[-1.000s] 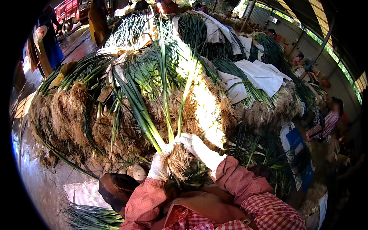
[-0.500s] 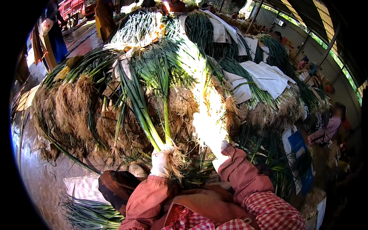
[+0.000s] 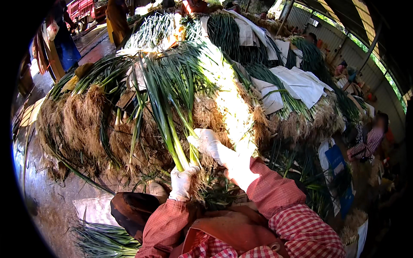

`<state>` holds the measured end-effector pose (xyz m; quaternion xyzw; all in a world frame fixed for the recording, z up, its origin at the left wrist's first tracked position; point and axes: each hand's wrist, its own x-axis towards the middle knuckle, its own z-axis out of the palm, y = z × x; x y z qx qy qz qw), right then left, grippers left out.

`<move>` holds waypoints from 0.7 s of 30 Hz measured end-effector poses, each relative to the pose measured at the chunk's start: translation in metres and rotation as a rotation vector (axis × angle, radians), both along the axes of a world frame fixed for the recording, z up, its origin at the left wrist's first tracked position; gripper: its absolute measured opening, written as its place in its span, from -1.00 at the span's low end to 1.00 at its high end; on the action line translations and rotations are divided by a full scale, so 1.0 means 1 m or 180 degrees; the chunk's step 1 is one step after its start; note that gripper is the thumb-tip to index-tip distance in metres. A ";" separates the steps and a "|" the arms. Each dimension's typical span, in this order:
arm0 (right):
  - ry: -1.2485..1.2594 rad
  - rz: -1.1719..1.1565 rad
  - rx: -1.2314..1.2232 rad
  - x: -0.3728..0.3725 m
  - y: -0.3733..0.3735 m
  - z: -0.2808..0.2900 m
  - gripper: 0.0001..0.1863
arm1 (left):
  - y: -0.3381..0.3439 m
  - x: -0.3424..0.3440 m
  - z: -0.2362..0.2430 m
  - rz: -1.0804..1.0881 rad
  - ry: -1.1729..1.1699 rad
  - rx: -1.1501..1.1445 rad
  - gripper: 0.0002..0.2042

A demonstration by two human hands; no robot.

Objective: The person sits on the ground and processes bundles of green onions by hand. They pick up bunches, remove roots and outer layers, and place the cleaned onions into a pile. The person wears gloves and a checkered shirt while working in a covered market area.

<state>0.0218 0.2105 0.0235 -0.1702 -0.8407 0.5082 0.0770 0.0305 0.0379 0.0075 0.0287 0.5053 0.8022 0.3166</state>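
"Stalks (image 3: 174, 144), long and green, pale at the base: where are they?"

"Upright in a slanting bunch before the near edge of the big heap (image 3: 81, 114), their leaves overlapping its front. I can't tell whether they touch it."

"What about the left hand (image 3: 183, 182)?"

"Closed round the base of the bunch, with brown roots (image 3: 199, 182) hanging out at its right side."

"And the right hand (image 3: 209, 143)?"

"Higher up, just right of the bunch, fingers bent at a single stalk. Pinching or only touching, I can't tell. Both are gloved in white."

"What lies about them?"

"More stalks in the heap, roots hanging over its near edge, and white sheets (image 3: 299, 86) across its right part. On the floor (image 3: 51, 204), toward the near left, there's a flat pale sack (image 3: 97, 209) with a loose pile of greens (image 3: 105, 241) just beside it."

"Anyone near?"

"Past the heap's right edge, a person (image 3: 372, 139) in a checked top, well apart from the bunch."
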 end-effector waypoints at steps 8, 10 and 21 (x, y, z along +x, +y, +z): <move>0.1670 -0.0383 -0.2790 0.061 -0.009 0.064 -0.79 | -0.015 -0.012 -0.009 -0.0113 -0.0606 0.0061 -0.85; 0.1769 -0.1240 -0.2931 0.089 0.022 0.062 -0.77 | -0.014 -0.010 -0.002 -0.0272 -0.1061 0.0499 -0.80; 0.3298 0.0540 -0.3128 0.135 0.092 -0.079 -0.58 | -0.006 -0.004 0.008 -0.1170 -0.1383 0.1082 -0.66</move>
